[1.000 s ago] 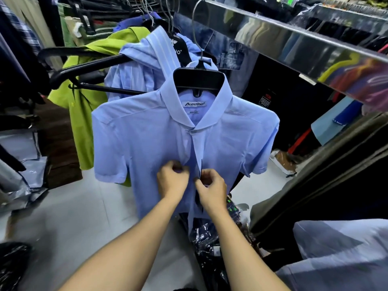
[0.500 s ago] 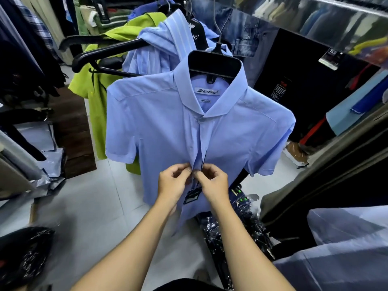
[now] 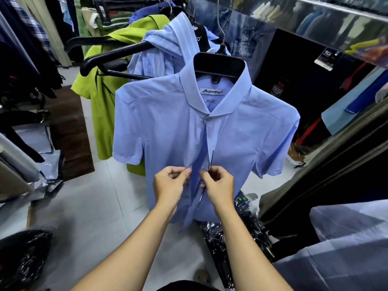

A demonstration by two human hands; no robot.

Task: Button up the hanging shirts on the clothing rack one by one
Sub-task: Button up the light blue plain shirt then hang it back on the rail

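One light-blue short-sleeved cotton shirt [image 3: 168, 127] hangs on a black plastic hanger [image 3: 219, 64], seemingly fastened from collar to mid-placket; lower buttons remain, as do other shirts. Left hand [image 3: 170, 185] and right hand [image 3: 218, 184] each pinch a placket edge, lower than a second ago.

A clothing shop: crowded racks of hung garments [image 3: 117, 85], a labelled shirt [image 3: 210, 127], bagged stock [image 3: 231, 232].

Bright, even indoor light; wide-angle bending at edges; lower corners perhaps motion-blurred.
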